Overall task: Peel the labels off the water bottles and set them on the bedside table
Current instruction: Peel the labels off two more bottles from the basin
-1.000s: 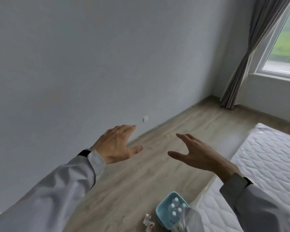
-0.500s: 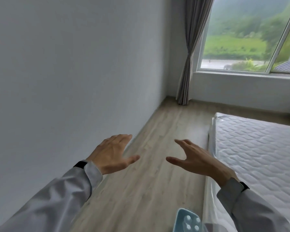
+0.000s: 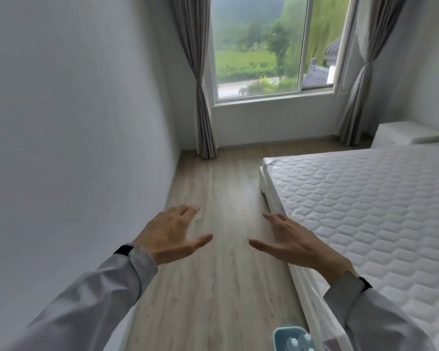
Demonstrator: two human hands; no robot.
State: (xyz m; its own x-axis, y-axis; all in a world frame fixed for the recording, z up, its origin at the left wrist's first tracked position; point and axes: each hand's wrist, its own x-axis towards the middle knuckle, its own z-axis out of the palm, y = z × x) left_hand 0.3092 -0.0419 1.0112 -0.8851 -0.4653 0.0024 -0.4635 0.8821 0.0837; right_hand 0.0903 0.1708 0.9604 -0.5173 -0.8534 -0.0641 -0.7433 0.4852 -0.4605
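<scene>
Hands (image 3: 171,235) splayed over woodgrain floor (image 3: 218,287)

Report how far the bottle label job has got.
Done: nothing visible. The bottles sit in the blue basket on the floor. In hand: nothing; left hand and right hand are open and empty. Left: peeling every label, carrying bottles to the white bedside table.

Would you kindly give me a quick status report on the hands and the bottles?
Left hand and right hand open, empty. Clear capped water bottles in pale blue plastic basket on floor, untouched. White bedside table far across bed.
</scene>
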